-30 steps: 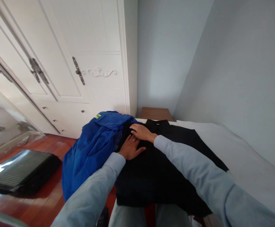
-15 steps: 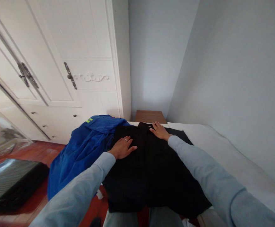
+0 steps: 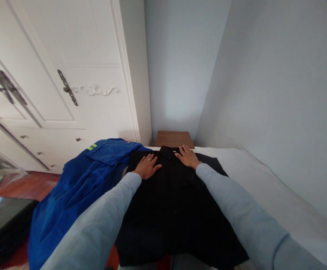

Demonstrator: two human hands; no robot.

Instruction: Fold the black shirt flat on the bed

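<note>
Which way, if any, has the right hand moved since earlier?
Yes: the right hand has shifted rightward relative to the brown wooden tabletop beyond.

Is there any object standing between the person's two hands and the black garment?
Nothing visible does. The left hand and the right hand both rest directly on the upper part of the black garment, fingers spread. The blue garment lies at its left side, not between it and either hand.

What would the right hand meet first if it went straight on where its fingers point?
The right hand would probably meet the brown wooden top beyond the black garment, though its height is unclear; otherwise, the wall behind.
</note>
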